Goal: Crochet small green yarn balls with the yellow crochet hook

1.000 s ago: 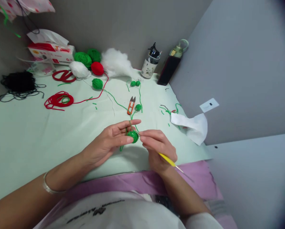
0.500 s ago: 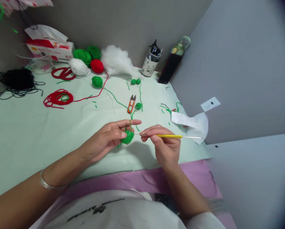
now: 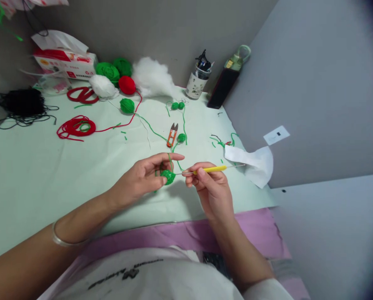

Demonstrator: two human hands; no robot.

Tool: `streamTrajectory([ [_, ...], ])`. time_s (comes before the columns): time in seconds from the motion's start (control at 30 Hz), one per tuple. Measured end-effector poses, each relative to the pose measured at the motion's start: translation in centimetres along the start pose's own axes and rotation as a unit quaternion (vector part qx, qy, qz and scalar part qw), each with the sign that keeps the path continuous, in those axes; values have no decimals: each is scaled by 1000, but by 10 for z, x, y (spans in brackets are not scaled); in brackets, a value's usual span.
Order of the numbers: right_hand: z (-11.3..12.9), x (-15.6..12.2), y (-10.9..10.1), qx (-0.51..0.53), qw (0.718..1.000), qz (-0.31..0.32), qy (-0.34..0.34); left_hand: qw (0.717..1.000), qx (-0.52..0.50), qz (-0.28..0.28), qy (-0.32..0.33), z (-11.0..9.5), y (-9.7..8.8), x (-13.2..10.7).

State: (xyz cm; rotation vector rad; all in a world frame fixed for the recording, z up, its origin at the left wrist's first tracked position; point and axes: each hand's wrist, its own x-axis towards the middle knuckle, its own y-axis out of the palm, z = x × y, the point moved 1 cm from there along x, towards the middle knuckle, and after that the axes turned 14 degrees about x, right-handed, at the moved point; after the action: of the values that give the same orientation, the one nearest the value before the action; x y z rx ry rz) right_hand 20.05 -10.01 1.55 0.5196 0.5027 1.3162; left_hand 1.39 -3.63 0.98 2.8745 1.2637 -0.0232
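Note:
Between the thumb and fingers of my left hand (image 3: 148, 173) is a small green crochet piece (image 3: 168, 177). Its index finger is stretched out to the right, with green yarn (image 3: 169, 160) looped over it and running up to the table. My right hand (image 3: 211, 183) pinches a crochet hook (image 3: 214, 169) with a yellow handle. The hook's metal tip reaches left to the edge of the green piece; whether it is inside a stitch I cannot tell. Just beyond my hands lie orange thread snips (image 3: 171, 136) and a small green crocheted ball (image 3: 181, 138).
Farther back are a small green yarn ball (image 3: 127, 106), a red yarn ball (image 3: 127, 85), white stuffing (image 3: 153, 79), red-handled scissors (image 3: 82, 95) and a pen cup (image 3: 197, 83). Coiled red yarn (image 3: 76, 127) lies left. White paper (image 3: 255, 164) is at the right, by the partition.
My right hand has turned the hook, so its back end sits higher and farther left. The green piece has tilted in my left hand, and the thumb has moved slightly over it.

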Motion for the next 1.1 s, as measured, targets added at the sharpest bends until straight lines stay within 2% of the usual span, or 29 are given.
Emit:
streamTrajectory([
  [0.17,-1,1,0,7,1000,-10,14,990,122,-40,51,-5,3,2],
  [0.3,-2,2,-2,4,999,-22,26,984,159,-40,74,-2,6,3],
  [0.4,0,2,-3,0,999,-23,32,989,130,-30,59,1,6,3],
  [0.53,6,2,-3,-24,1000,-6,17,1000,-10,25,-8,5,4,2],
  [0.67,11,1,-4,-45,998,32,-1,986,-144,71,-47,4,3,3],
  [0.77,12,0,-6,-41,998,42,0,972,-202,108,-59,1,3,4],
  [0.9,7,-1,-5,-19,999,48,-3,982,-157,90,-54,2,4,3],
  [1.1,-8,-2,2,-100,985,60,-124,995,-85,43,-27,4,6,2],
])
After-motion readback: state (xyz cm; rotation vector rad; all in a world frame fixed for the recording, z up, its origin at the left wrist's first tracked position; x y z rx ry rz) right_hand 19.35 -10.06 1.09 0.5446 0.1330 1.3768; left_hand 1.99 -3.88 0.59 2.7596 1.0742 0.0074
